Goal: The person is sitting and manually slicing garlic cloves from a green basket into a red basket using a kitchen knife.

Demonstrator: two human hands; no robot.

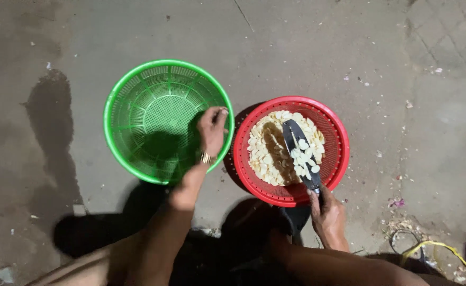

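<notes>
My left hand [211,130] grips the right rim of an empty green plastic basket [137,119] on the concrete floor; a ring shows on one finger. My right hand [326,212] holds the handle of a dark flat scoop [296,137], whose blade carries several peeled white garlic cloves [304,158]. The scoop hovers over a red plastic basket [334,159] that holds a pile of peeled cloves [264,153]. The two baskets stand side by side, almost touching.
Grey concrete floor [323,47] with a dark wet stain [50,111] at left. Garlic skins and scraps [399,204] lie scattered at right. A yellow cord [439,246] curls at the bottom right corner.
</notes>
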